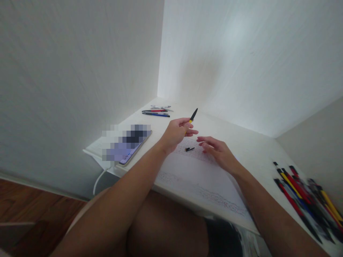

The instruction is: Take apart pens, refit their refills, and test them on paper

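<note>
My left hand (175,132) is closed around a black and yellow pen (194,114), whose black end points up and away from me. Across from it, my right hand (219,152) hovers over the paper with its fingers apart and nothing in them. Between and below the hands, small black pen parts (187,149) lie on a sheet of paper (184,169) covered with handwriting. One of these parts is short and thick, the other thin. The lower part of the held pen is hidden by my fingers.
Several pens (301,192) lie in a loose pile at the right of the white desk (227,125). A smaller group of pens (157,114) sits at the back left. A phone (136,148), partly pixelated, rests near the left edge by a white cable (98,178). Walls surround the desk.
</note>
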`<action>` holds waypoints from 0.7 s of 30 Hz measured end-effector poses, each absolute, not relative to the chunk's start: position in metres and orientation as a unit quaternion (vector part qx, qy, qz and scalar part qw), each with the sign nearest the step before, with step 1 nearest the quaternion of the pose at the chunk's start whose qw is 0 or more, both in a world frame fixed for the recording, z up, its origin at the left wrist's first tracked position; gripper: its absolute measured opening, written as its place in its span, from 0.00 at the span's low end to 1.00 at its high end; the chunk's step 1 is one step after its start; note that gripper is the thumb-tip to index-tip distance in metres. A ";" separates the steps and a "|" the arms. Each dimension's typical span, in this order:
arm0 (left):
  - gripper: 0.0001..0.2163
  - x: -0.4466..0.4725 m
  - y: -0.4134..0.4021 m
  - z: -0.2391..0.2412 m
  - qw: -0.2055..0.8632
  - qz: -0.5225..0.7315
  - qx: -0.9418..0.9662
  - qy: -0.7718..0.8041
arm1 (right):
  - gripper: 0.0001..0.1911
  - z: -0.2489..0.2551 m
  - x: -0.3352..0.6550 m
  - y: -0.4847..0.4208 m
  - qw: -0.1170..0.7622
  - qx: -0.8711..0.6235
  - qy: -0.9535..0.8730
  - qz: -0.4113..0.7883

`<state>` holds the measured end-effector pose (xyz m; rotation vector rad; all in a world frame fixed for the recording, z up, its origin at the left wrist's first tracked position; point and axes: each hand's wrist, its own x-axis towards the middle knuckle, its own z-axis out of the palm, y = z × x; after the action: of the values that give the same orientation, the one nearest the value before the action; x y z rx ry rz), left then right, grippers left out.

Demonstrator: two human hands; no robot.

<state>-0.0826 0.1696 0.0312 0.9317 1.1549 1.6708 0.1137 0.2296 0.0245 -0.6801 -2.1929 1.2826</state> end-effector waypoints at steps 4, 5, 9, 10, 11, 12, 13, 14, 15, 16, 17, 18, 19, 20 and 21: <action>0.06 -0.078 0.169 0.030 0.451 0.687 0.362 0.440 | 0.13 0.010 0.104 0.227 0.241 -0.232 -0.895 0.294; 0.06 -0.077 0.168 0.030 0.448 0.688 0.363 0.442 | 0.14 0.008 0.101 0.226 0.231 -0.228 -0.906 0.272; 0.06 -0.073 0.167 0.028 0.426 0.668 0.373 0.483 | 0.10 0.003 0.092 0.220 0.202 -0.201 -0.941 0.183; 0.06 -0.072 0.167 0.028 0.427 0.659 0.376 0.492 | 0.08 0.003 0.091 0.219 0.200 -0.191 -0.945 0.175; 0.06 -0.071 0.166 0.028 0.431 0.650 0.378 0.499 | 0.07 0.003 0.090 0.219 0.199 -0.187 -0.946 0.174; 0.06 -0.070 0.166 0.028 0.436 0.640 0.379 0.506 | 0.06 0.003 0.091 0.219 0.199 -0.187 -0.946 0.177; 0.06 -0.069 0.165 0.028 0.439 0.631 0.381 0.514 | 0.06 0.004 0.091 0.219 0.197 -0.190 -0.945 0.181; 0.06 -0.067 0.164 0.029 0.439 0.623 0.383 0.522 | 0.06 0.004 0.091 0.219 0.196 -0.193 -0.944 0.183; 0.06 -0.066 0.163 0.029 0.438 0.615 0.386 0.530 | 0.06 0.004 0.092 0.219 0.196 -0.194 -0.943 0.185; 0.05 -0.065 0.163 0.030 0.437 0.608 0.389 0.537 | 0.05 0.004 0.092 0.219 0.196 -0.192 -0.943 0.186; 0.04 -0.065 0.163 0.030 0.437 0.602 0.392 0.542 | 0.05 0.004 0.093 0.220 0.197 -0.188 -0.944 0.187; 0.04 -0.064 0.163 0.029 0.439 0.596 0.393 0.546 | 0.04 0.004 0.093 0.220 0.199 -0.183 -0.944 0.189; 0.03 -0.064 0.164 0.028 0.441 0.592 0.392 0.549 | 0.04 0.004 0.093 0.219 0.201 -0.181 -0.943 0.192; 0.03 -0.064 0.165 0.027 0.444 0.588 0.391 0.551 | 0.05 0.004 0.093 0.219 0.203 -0.181 -0.943 0.194; 0.03 -0.065 0.166 0.025 0.446 0.585 0.391 0.553 | 0.06 0.004 0.093 0.219 0.203 -0.183 -0.942 0.194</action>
<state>-0.0651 0.1664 0.0248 0.9680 1.3688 1.4502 0.0935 0.2192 0.0039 -0.5113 -2.6300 0.5424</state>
